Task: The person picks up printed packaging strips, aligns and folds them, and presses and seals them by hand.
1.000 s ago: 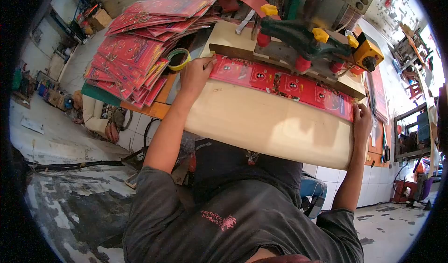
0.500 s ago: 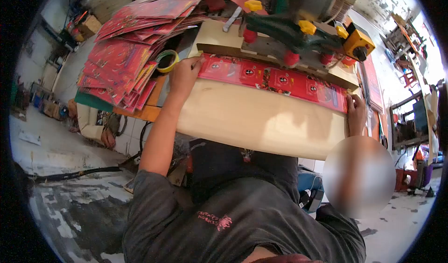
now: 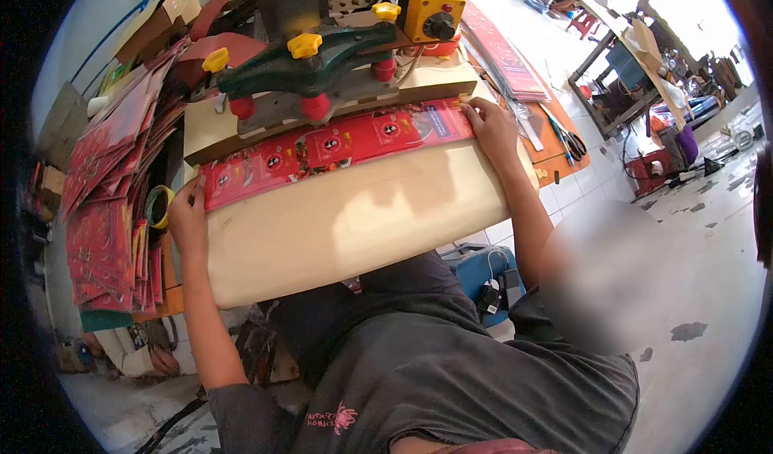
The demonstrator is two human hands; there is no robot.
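Note:
A long red printed plastic strip (image 3: 330,146) lies across the back of the cream board (image 3: 346,229), along the wooden bar (image 3: 258,136) of the machine. My left hand (image 3: 188,216) pinches the strip's left end, with its fingers closed at the board's corner. At the other end, my right hand (image 3: 493,132) has thumb and fingers closed on the strip's right edge. Just behind the strip stands the dark green press arm (image 3: 306,61), with yellow knobs (image 3: 304,46) on top and red rollers or feet (image 3: 315,108) below.
Many red printed packs (image 3: 101,245) are heaped at the left, beside a yellow tape roll (image 3: 159,207). At the right are more packs (image 3: 495,51) and scissors (image 3: 570,142). A yellow control box (image 3: 433,15) stands behind. A blue stool (image 3: 483,273) is below the board.
The camera view has turned toward the right, so the board and machine appear tilted the other way. Both hands remain at the strip's two ends.

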